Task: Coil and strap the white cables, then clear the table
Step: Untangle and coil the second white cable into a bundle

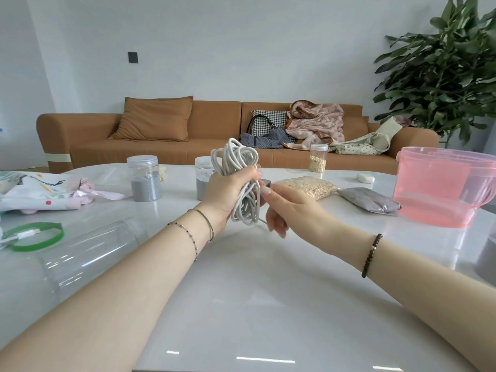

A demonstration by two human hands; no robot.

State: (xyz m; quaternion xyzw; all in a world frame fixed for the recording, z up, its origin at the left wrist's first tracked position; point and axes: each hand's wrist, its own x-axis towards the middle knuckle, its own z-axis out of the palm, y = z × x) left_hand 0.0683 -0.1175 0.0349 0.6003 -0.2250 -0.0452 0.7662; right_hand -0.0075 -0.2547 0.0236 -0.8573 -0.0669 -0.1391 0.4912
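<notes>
Readable text, labels, brands, numbers: none is being made out with certainty.

Item 1. Printed cloth, lying at the left of the table: one slanted line of dark lettering, ending in what looks like an exclamation mark, is being shown among coloured dots. The letters are being blurred too far for any word to be read.
</notes>
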